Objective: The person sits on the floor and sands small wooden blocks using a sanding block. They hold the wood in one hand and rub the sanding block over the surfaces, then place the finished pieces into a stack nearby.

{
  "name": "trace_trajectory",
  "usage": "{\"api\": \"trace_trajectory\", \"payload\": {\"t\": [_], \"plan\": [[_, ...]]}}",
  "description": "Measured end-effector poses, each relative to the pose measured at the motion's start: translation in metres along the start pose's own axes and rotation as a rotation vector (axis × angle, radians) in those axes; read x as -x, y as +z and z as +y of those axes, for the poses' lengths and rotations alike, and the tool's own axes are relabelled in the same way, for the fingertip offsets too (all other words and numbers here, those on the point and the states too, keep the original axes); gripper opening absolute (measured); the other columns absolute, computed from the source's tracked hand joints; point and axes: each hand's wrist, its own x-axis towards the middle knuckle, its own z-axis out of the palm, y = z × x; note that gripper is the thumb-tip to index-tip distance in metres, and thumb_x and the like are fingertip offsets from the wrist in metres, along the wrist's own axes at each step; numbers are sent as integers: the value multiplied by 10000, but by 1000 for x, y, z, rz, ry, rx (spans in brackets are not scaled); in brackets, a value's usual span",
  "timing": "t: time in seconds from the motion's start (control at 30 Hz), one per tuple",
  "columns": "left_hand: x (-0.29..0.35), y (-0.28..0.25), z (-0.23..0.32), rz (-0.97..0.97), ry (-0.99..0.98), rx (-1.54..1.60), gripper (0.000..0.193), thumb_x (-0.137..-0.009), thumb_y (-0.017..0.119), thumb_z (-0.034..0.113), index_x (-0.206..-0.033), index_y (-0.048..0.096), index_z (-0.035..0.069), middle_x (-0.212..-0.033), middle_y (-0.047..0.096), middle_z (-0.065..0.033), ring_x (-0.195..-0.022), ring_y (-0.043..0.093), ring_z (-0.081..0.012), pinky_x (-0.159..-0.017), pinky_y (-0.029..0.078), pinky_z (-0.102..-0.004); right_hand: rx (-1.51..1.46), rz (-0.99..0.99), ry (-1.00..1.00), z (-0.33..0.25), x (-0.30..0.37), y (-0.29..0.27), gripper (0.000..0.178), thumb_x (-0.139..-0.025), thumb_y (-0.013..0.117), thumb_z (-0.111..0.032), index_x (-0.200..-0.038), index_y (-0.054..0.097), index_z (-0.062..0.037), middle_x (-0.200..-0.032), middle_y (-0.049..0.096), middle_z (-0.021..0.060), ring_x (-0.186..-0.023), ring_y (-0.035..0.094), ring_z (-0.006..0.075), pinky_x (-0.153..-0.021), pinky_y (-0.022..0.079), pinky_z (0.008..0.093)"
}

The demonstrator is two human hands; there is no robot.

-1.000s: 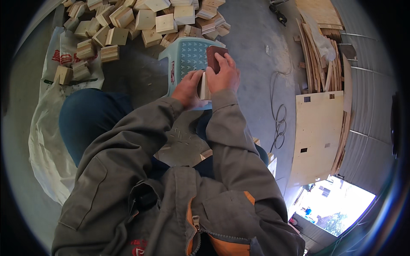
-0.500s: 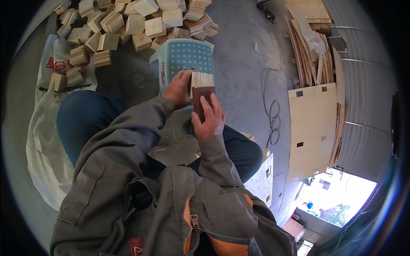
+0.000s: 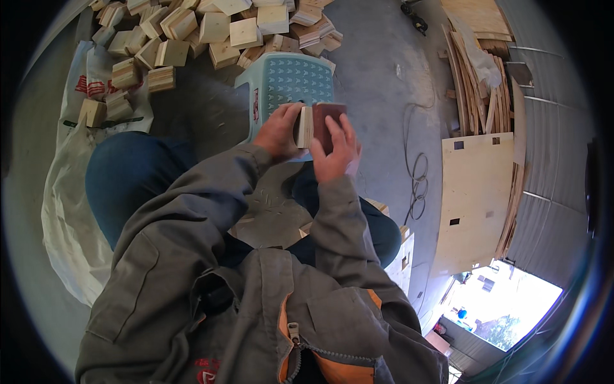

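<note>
My left hand (image 3: 277, 134) grips a small layered plywood block (image 3: 306, 130) over the near edge of a pale blue-green plastic stool (image 3: 294, 78). In my right hand (image 3: 337, 155) is a reddish-brown sanding block (image 3: 325, 119), fingers spread over its flat face and thumb at its near left side. The sanding block stands upright against the plywood block's right side; whether they touch along the whole side I cannot tell. My left fingers hide part of the plywood block.
Many plywood blocks (image 3: 214, 27) lie heaped beyond the stool. A white woven sack (image 3: 70, 192) is on the left. A thin cable (image 3: 419, 179) coils on the floor at right, near leaning plywood sheets (image 3: 476, 198). My knees flank the stool's near side.
The sanding block has shifted from the plywood block's near end to its right side. The plywood block has turned in my left hand, and the whole view has shifted slightly.
</note>
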Motion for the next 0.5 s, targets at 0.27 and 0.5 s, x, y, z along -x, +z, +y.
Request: {"api": "trace_trajectory", "payload": {"t": [0.27,0.5], "plan": [[-2,-3,10,-37,-118,-32,1025,-631,972,185,-1509,452,93,-1437,539,-204,-1351,559,-435,-1146,496,-473,85,-151,254,15,-100,21,593,-827,803,-286,-1409,699,-246,-1573,563,67,-1326,578,364,-1156,461,471],[1,-3,8,-26,-65,-41,987,-631,948,138,-1492,467,114,-1423,543,-192,-1341,560,-430,-1124,510,-471,4,-24,112,33,-30,11,633,-843,807,-271,-1451,659,-181,-1574,542,152,-1366,553,380,-1165,428,496]]}}
